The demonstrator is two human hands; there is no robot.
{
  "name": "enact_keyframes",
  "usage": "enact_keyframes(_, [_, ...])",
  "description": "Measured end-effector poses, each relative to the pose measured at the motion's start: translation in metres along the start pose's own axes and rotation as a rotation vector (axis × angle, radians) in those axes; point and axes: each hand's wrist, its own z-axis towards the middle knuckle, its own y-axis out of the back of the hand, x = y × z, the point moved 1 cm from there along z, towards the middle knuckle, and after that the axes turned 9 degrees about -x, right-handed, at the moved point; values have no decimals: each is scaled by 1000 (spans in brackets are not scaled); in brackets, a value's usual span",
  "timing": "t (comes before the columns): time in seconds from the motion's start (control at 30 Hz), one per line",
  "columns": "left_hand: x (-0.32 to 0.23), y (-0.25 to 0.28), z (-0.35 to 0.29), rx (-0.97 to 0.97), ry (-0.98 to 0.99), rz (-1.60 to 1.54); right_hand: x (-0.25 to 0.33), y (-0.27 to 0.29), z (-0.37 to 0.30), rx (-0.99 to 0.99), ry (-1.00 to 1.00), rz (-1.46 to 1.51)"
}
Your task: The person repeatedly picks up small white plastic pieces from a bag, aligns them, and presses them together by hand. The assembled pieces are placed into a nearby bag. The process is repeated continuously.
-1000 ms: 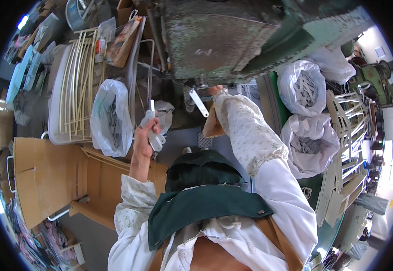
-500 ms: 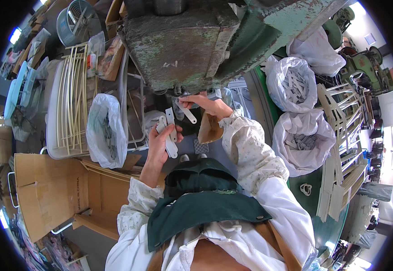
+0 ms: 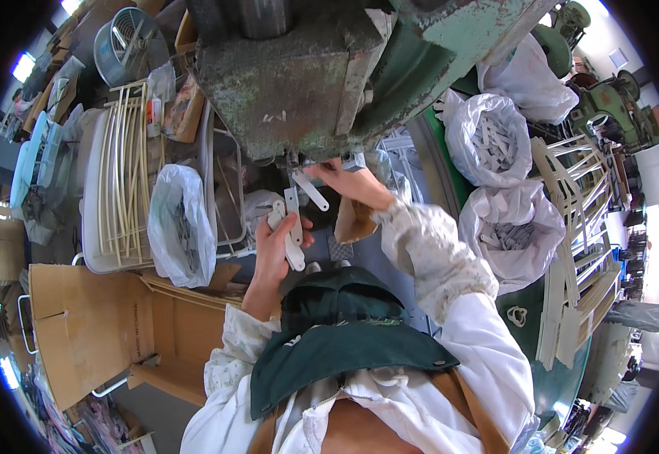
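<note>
Several flat white strips [image 3: 292, 253] with rounded ends and small holes are fanned out in my left hand [image 3: 272, 246], whose fingers are closed round them. Ahead of it, my right hand [image 3: 348, 184] pinches one more white strip [image 3: 312, 193] by its far end. That strip slants toward me, its far end just under the head of a worn green press machine [image 3: 284, 106]. The machine's head hides part of the spot where the strip's end meets the tooling [image 3: 293, 160], so I cannot tell whether they touch.
White bags of grey pieces stand on the right, a near bag [image 3: 507, 261] and a far bag [image 3: 488, 178]. Another bag [image 3: 182, 227] is at left beside a tub [image 3: 91, 227] of cream rods. An open cardboard box [image 3: 91, 325] lies near left; frames [image 3: 571, 280] stack far right.
The view has shifted a little. My right hand and its strip have moved slightly closer to the tooling under the press head. My left hand still holds its strips.
</note>
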Motion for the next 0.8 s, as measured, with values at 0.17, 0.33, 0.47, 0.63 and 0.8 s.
enact_keyframes(0.17, [-4,-12,-18,91,15,65,14,8,-35,265,-124,31])
enact_keyframes(0.33, [-6,-12,-34,147,59,-9,29,20,-41,377,-497,354])
enact_keyframes(0.47, [7,0,-42,237,246,-290,21,14,-49,383,-493,619])
enact_keyframes(0.63, [5,19,-48,62,219,-98,27,12,-49,311,-392,377])
enact_keyframes(0.8, [-40,5,-6,-133,-156,266,-7,-22,-41,331,-518,273])
